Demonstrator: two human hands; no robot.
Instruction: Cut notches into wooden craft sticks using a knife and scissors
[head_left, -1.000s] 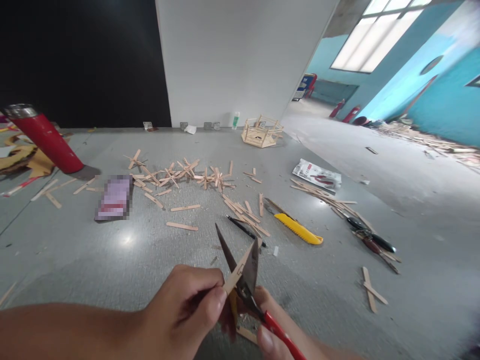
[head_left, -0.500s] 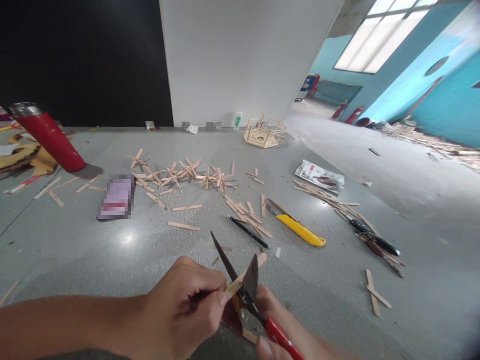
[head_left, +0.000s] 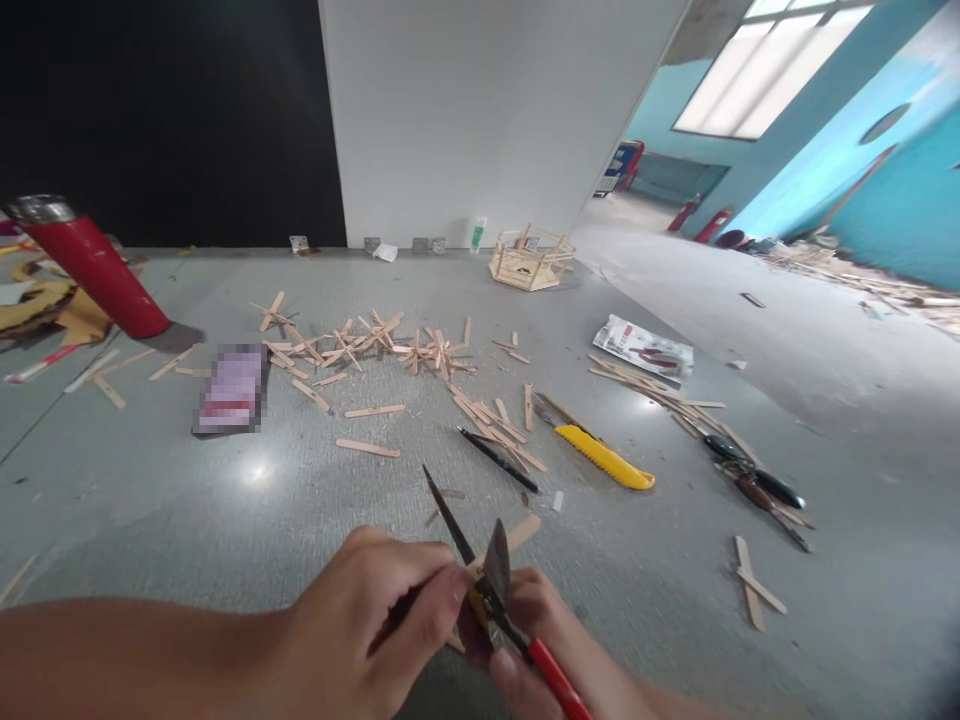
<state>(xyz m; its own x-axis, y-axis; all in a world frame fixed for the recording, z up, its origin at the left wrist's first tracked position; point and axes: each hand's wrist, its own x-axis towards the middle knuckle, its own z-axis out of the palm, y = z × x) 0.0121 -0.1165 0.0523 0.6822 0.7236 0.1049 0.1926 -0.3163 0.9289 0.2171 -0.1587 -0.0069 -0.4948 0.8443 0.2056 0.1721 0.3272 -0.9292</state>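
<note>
A: Left hand (head_left: 390,615) pinching a wooden stick (head_left: 522,533), right hand (head_left: 551,615) wrapped around red-handled scissors (head_left: 496,560), blades parted, and the stick runs right between them!

B: A trimming step, by my reading, with the far end of the stick poking out past the blades, uncut. Fair warning: the hands crowd the pivot, so I can't tell exactly where the edges meet the wood.

A: And what does the next move call for?

B: A firm left grip, knuckles clear of the metal, and a clean squeeze from the right, I'd say.

A: Out on the grey table (head_left: 300,510), a loose heap of sticks (head_left: 386,330) sprawls across the middle, with a black pen (head_left: 499,460) and a yellow cutter (head_left: 604,458) nearer the hands!

B: Dark-handled tools (head_left: 776,488) over right, a red flask (head_left: 101,275) far left, a small wooden frame (head_left: 517,272) at the back by the white panel (head_left: 480,110).

A: And beyond?

B: Pale floor (head_left: 675,270), turquoise wall (head_left: 915,190), bright window (head_left: 735,80) up high!
</note>
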